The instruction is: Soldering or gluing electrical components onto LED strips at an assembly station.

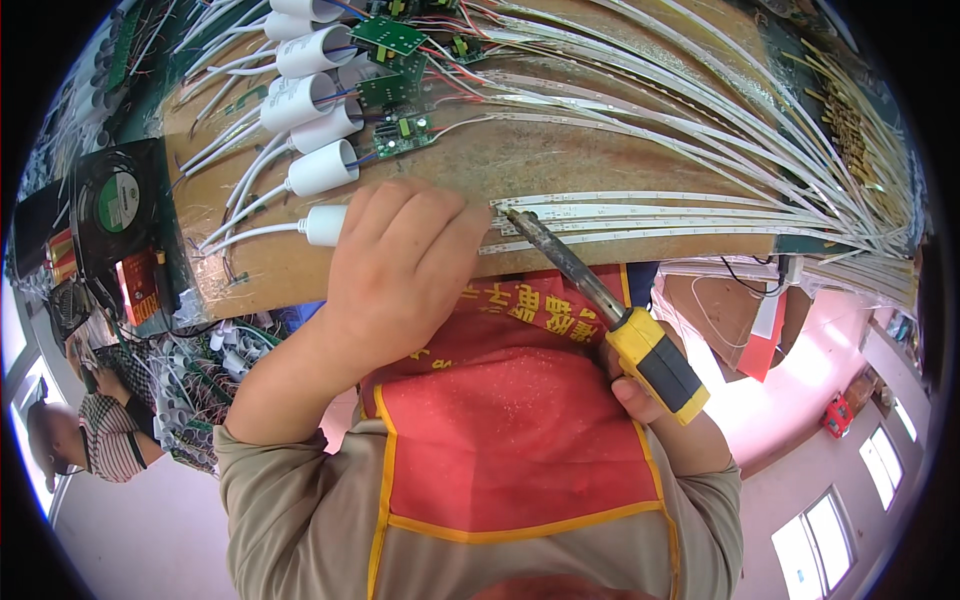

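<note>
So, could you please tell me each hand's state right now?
Left hand: curled by the white plastic cylinder; its grip is hidden.
Right hand: closed, holding the yellow-black soldering iron.

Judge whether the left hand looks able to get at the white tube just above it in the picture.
Probably yes: the white tube lies just beyond the left hand, with nothing visible between. Whether that hand holds something is hidden.

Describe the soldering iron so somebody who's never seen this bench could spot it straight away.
Start at the brown workbench and come to its near edge, by the red apron. There the right hand grips the soldering iron, its metal shaft slanting toward the white strips. Unlike those thin strips, it has a chunky yellow-and-black handle.
</note>
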`<action>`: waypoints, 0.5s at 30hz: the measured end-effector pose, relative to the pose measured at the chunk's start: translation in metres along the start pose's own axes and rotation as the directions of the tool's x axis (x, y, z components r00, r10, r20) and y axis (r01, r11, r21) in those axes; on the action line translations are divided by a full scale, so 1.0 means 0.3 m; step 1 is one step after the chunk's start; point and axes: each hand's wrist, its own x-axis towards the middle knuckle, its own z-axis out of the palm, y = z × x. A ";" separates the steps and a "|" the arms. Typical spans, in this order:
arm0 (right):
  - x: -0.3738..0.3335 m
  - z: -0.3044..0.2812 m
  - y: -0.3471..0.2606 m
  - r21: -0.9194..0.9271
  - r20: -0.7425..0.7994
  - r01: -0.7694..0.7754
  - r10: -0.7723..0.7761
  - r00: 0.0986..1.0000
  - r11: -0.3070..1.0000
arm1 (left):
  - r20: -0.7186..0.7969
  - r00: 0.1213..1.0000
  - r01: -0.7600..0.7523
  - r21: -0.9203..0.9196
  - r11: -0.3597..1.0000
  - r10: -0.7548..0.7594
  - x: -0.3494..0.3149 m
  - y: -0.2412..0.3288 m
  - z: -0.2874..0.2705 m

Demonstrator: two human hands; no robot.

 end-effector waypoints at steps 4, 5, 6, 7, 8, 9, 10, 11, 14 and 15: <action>0.003 -0.002 -0.006 -0.050 0.000 -0.019 0.019 1.000 0.999 | 0.023 1.000 -0.018 0.003 1.000 0.018 -0.002 -0.003 -0.001; 0.002 -0.003 -0.005 -0.052 0.003 -0.023 0.023 1.000 0.998 | 0.033 0.999 -0.026 0.004 1.000 0.026 -0.003 -0.004 -0.002; 0.001 -0.004 -0.004 -0.055 0.006 -0.027 0.027 1.000 0.998 | 0.034 0.999 -0.025 0.004 1.000 0.025 -0.003 -0.004 -0.002; -0.002 -0.004 0.004 -0.056 0.005 -0.022 0.022 1.000 0.998 | 0.034 0.999 -0.024 0.004 1.000 0.024 -0.003 -0.004 -0.002; -0.003 -0.003 0.007 -0.049 0.006 -0.016 0.017 1.000 0.999 | 0.034 0.999 -0.024 0.004 1.000 0.023 -0.002 -0.004 -0.002; -0.004 -0.003 0.011 -0.041 0.007 -0.011 0.011 1.000 0.999 | 0.036 0.999 -0.022 0.006 1.000 0.022 -0.002 -0.004 -0.002; -0.004 -0.002 0.012 -0.026 0.009 -0.006 0.006 1.000 1.000 | 0.038 0.999 -0.021 0.007 1.000 0.020 -0.002 -0.004 -0.003; -0.004 0.000 0.013 -0.023 0.010 0.011 -0.011 1.000 1.000 | 0.040 0.999 -0.019 0.008 1.000 0.019 -0.002 -0.004 -0.004; -0.001 0.002 0.019 -0.056 0.008 0.097 -0.097 0.995 0.994 | 0.036 0.999 -0.027 0.009 1.000 0.027 0.000 -0.006 -0.004; -0.001 0.002 0.022 -0.081 0.007 0.137 -0.137 0.991 0.987 | 0.036 0.999 -0.027 0.010 1.000 0.027 0.000 -0.006 -0.004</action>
